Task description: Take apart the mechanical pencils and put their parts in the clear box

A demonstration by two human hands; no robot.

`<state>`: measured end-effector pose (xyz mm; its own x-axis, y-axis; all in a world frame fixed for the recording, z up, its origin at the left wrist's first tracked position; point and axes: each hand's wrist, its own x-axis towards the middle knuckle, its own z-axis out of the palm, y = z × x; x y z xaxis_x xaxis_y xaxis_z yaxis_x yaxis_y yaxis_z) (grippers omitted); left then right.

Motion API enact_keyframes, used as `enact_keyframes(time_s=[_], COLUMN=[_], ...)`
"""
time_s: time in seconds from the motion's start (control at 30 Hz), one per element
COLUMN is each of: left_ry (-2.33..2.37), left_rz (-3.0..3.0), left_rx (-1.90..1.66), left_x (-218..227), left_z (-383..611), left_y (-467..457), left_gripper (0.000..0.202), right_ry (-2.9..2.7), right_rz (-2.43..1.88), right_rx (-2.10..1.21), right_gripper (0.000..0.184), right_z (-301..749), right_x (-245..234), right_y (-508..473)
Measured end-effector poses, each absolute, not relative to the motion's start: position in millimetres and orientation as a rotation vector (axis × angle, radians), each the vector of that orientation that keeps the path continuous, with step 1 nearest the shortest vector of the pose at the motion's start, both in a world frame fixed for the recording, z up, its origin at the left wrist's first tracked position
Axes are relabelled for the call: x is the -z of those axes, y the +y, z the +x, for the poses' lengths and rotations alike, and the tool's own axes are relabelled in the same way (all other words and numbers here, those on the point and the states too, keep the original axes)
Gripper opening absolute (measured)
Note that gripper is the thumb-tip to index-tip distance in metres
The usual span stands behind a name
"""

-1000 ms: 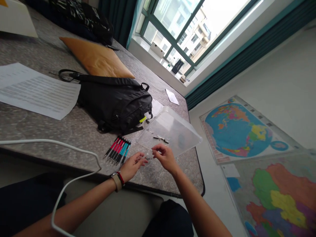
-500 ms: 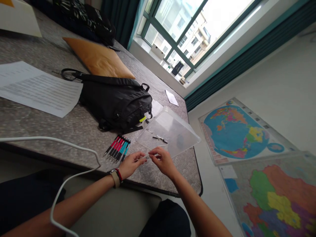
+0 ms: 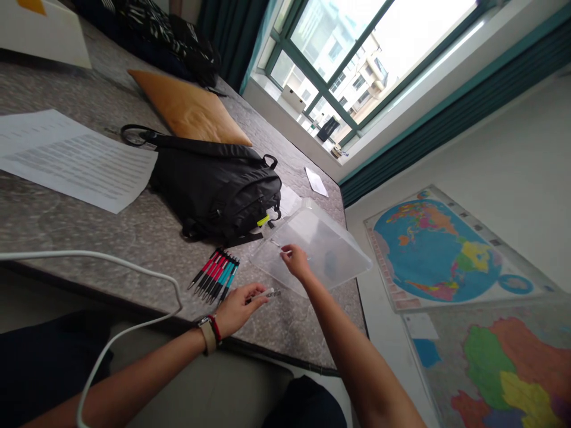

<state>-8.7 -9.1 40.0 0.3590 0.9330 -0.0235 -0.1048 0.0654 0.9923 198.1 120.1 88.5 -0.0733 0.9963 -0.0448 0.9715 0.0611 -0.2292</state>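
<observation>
My left hand [image 3: 241, 306] is low over the table's front edge, thumb and fingers closed on a thin, pale pen part [image 3: 266, 293]. Its far end points right, and a small dark piece shows beyond it. My right hand [image 3: 295, 261] is over the clear plastic tray [image 3: 330, 238], fingertips pinched low at its left part. What they grip, if anything, is too small to make out. A small thin part [image 3: 275, 243] lies just left of those fingertips. Left of my left hand, several red and teal pens [image 3: 216, 274] with black grips lie in a row.
Behind the pens sits a black backpack [image 3: 218, 184], with a brown envelope [image 3: 191, 110] beyond it. A printed sheet [image 3: 75, 160] lies at the left. A white cable [image 3: 147, 273] loops across the front edge. Wall maps [image 3: 439, 244] hang at the right.
My right hand has left my left hand's fingertips and moved forward onto the plastic tray. The left hand keeps the pale pen part. The view has shifted slightly.
</observation>
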Motion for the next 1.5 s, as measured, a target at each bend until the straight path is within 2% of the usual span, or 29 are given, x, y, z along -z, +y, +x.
enact_keyframes(time_s=[0.13, 0.47, 1.03, 1.13, 1.23, 1.33, 1.5], left_ry=[0.942, 0.901, 0.897, 0.888, 0.862, 0.813, 0.737], left_rz=[1.309, 1.239, 1.261, 1.241, 1.203, 1.179, 1.133], left_rx=[-0.943, -0.925, -0.842, -0.860, -0.867, -0.878, -0.891], left_x=[-43.9, -40.5, -32.8, -32.2, -32.0, -32.1, -35.4], left_z=[-14.9, -16.0, -12.7, -12.7, -12.2, -9.9, -5.6], left_y=[-3.9, 2.0, -4.6, -4.9, -4.2, -4.1, -9.7], left_gripper=[0.032, 0.030, 0.030, 0.031, 0.032, 0.033, 0.034], right_ry=[-2.264, -2.464, -2.554, -2.295, -1.632, -1.285, -1.048], right_rz=[-2.130, -2.152, -1.988, -1.952, -1.692, -1.462, -1.367], right_rx=[-0.207, -0.206, -0.373, -0.413, -0.824, -1.144, -1.231], right_gripper=[0.025, 0.028, 0.013, 0.013, 0.021, 0.021, 0.016], right_z=[191.4, 191.4, 198.6, 192.6, 181.5, 166.1, 147.8], right_x=[-64.7, -43.0, -64.0, -75.2, -86.5, -95.1, -97.7], right_y=[160.2, 182.7, 154.8, 131.3, 87.0, 34.4, -13.8])
